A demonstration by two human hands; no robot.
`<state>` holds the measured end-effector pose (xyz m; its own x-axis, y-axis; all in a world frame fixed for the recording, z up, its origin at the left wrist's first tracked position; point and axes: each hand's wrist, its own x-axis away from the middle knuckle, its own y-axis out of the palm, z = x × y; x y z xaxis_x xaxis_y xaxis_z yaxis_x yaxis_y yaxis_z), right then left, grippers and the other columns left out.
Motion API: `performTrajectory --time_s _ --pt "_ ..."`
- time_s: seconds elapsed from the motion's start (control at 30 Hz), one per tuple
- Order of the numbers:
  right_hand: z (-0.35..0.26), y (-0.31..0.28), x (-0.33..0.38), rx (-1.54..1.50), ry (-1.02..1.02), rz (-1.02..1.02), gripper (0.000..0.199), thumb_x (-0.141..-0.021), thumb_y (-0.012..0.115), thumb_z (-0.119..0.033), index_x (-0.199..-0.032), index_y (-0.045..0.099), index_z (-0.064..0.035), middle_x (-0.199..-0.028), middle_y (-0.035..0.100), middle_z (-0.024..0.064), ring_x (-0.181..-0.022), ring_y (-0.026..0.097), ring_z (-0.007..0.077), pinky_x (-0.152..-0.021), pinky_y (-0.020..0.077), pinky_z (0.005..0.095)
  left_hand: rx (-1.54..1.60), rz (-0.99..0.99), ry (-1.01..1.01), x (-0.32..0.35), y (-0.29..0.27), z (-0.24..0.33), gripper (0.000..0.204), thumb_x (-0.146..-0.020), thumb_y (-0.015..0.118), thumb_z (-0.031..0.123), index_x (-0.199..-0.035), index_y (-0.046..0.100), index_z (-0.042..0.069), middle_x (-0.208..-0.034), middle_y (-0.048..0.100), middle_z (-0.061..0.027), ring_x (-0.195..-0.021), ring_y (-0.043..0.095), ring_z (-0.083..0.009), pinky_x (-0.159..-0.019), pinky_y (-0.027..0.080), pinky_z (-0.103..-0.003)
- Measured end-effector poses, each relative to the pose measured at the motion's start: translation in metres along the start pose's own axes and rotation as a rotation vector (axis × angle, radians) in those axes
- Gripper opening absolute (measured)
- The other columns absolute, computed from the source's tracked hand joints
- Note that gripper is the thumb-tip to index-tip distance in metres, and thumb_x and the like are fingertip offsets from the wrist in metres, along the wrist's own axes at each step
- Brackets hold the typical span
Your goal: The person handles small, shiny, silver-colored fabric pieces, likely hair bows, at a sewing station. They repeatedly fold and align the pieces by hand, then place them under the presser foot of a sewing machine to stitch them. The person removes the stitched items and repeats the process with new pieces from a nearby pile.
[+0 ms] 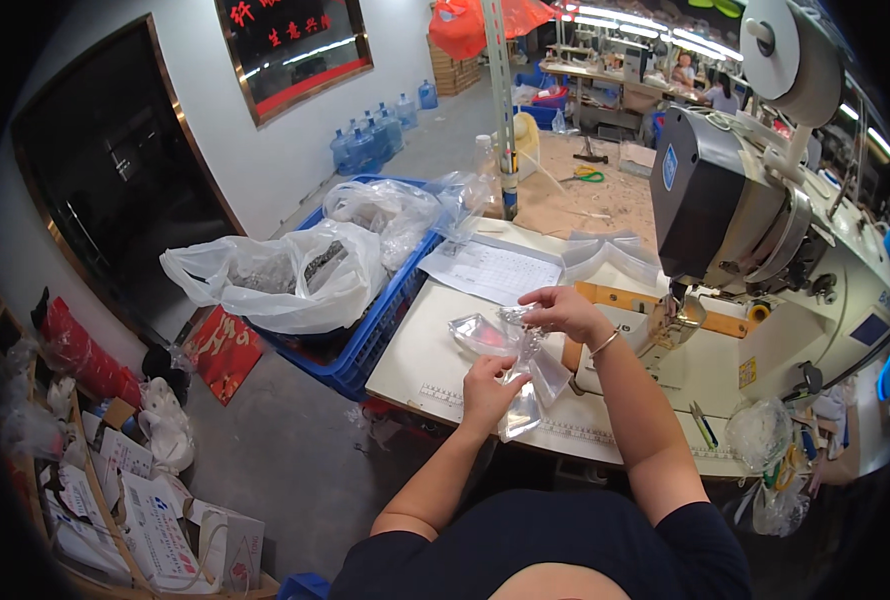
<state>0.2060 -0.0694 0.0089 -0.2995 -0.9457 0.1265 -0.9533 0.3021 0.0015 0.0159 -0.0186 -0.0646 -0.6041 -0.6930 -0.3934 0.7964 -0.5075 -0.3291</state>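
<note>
Both hands work over the front left of a white sewing table (pixel 410 350). My left hand (pixel 488 394) is closed on a clear plastic piece (pixel 521 416) that hangs toward the table's front edge. Just above and to the right, my right hand (pixel 565 311) pinches the upper end of the clear plastic, fingertips together. More shiny transparent plastic (pixel 480 334) spreads out to the left between the hands; how many pieces there are, I cannot tell. A sewing machine (pixel 710 200) stands to the right, its needle area (pixel 677 318) beside my right forearm.
Left of the table, a blue crate (pixel 360 365) holds white plastic bags (pixel 305 275). A paper sheet (pixel 492 270) lies behind my hands. Farther back are green-handled scissors (pixel 587 175) and a hammer (pixel 592 152). A thin tool (pixel 705 425) lies at the front right, near a clear bag (pixel 760 435).
</note>
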Motion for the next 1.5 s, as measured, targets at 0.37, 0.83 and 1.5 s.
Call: performTrajectory --time_s 0.37,0.83,1.5 --pt "0.038 -0.022 0.063 -0.528 -0.008 0.176 0.027 -0.083 0.062 -0.013 -0.107 0.057 -0.0016 -0.093 0.061 0.0020 -0.078 0.058 0.0083 -0.067 0.0498 0.0227 -0.053 -0.111 -0.064 -0.007 0.000 0.011 0.022 -0.068 0.072 0.005 -0.090 0.067 0.004 -0.082 0.061 -0.0049 -0.069 0.055 -0.0117 -0.062 0.045 -0.024" --pt "0.044 -0.047 0.192 -0.468 -0.251 0.068 0.031 -0.074 0.064 -0.003 -0.104 0.058 0.0019 -0.091 0.064 0.0072 -0.073 0.061 0.0132 -0.069 0.0485 0.0241 0.612 -0.135 -0.112 -0.014 -0.023 0.060 0.032 -0.083 0.060 0.009 -0.114 0.054 -0.001 -0.082 0.060 -0.0050 -0.070 0.058 -0.0106 -0.058 0.045 -0.021" --pt "0.058 0.099 0.117 -0.428 -0.170 0.153 0.025 -0.080 0.064 -0.007 -0.104 0.058 0.0000 -0.089 0.061 0.0036 -0.076 0.056 0.0069 -0.068 0.0466 0.0200 0.018 -1.131 -0.767 -0.098 -0.044 -0.021 0.070 -0.068 0.070 0.052 -0.110 0.055 -0.002 -0.106 0.058 -0.0145 -0.095 0.055 -0.0236 -0.077 0.042 -0.037"
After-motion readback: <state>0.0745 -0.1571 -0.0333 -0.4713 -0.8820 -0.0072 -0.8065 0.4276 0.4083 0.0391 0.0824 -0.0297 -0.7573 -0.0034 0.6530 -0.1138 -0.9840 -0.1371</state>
